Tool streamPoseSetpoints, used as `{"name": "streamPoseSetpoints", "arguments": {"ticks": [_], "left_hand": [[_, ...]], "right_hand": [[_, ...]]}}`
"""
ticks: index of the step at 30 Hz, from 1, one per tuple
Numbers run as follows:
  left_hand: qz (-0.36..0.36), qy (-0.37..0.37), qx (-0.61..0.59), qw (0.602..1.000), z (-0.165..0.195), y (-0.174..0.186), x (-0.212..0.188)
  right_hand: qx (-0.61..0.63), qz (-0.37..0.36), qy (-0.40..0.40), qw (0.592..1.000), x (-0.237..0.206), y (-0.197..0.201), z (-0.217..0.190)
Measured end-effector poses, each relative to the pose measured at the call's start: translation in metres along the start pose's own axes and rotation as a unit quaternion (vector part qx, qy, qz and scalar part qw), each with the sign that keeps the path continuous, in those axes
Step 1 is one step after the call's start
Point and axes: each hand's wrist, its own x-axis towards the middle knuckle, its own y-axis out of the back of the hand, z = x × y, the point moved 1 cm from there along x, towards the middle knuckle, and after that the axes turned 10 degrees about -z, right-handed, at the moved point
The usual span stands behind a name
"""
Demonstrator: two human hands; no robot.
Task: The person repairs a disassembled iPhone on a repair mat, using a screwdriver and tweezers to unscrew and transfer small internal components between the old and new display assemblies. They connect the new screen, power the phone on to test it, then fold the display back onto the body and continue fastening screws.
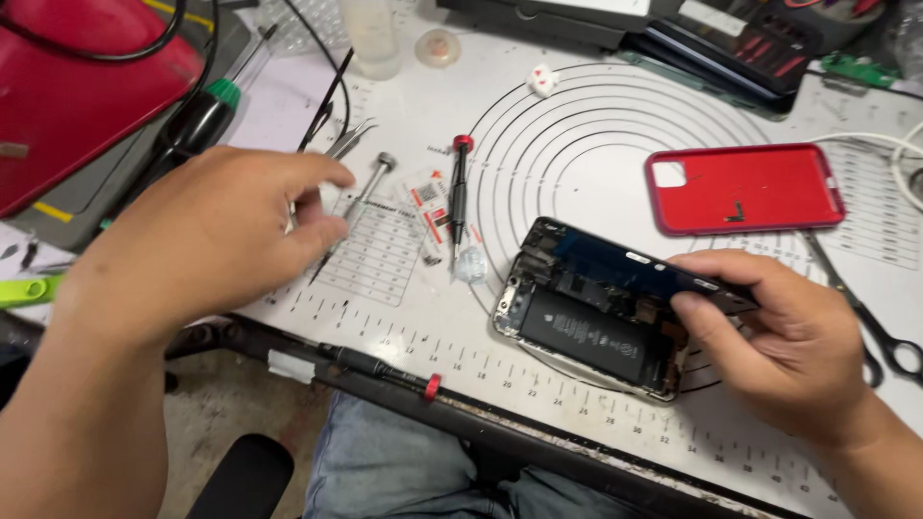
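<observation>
My left hand (207, 235) reaches forward, palm down, fingertips pinched together — my right hand (784, 336) sits low on the right, fingers curled inward, thumb pressed across.
</observation>
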Motion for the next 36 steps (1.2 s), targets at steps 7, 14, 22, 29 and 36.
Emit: {"name": "streamPoseSetpoints", "arguments": {"ticks": [7, 14, 22, 29, 36], "left_hand": [[-0.132, -0.125, -0.036, 0.983, -0.005, -0.016, -0.037], [-0.075, -0.091, 0.008, 0.993, 0.032, -0.023, -0.019], [-0.096, -0.027, 0.029, 0.995, 0.075, -0.039, 0.083], [-0.099, -0.254, -0.217, 0.937, 0.083, -0.024, 0.127], [-0.088, -0.355, -0.46, 0.809, 0.144, -0.009, 0.156]], "right_hand": [[-0.029, 0.002, 0.005, 1.0, 0.0, 0.0, -0.002], [0.029, -0.015, 0.011, 0.999, 0.003, 0.001, -0.001], [0.038, -0.037, 0.041, 0.998, 0.007, 0.007, -0.012], [-0.002, -0.047, 0.111, 0.993, 0.006, 0.012, -0.016], [0.031, -0.059, 0.063, 0.996, 0.009, 0.013, -0.015]]}}
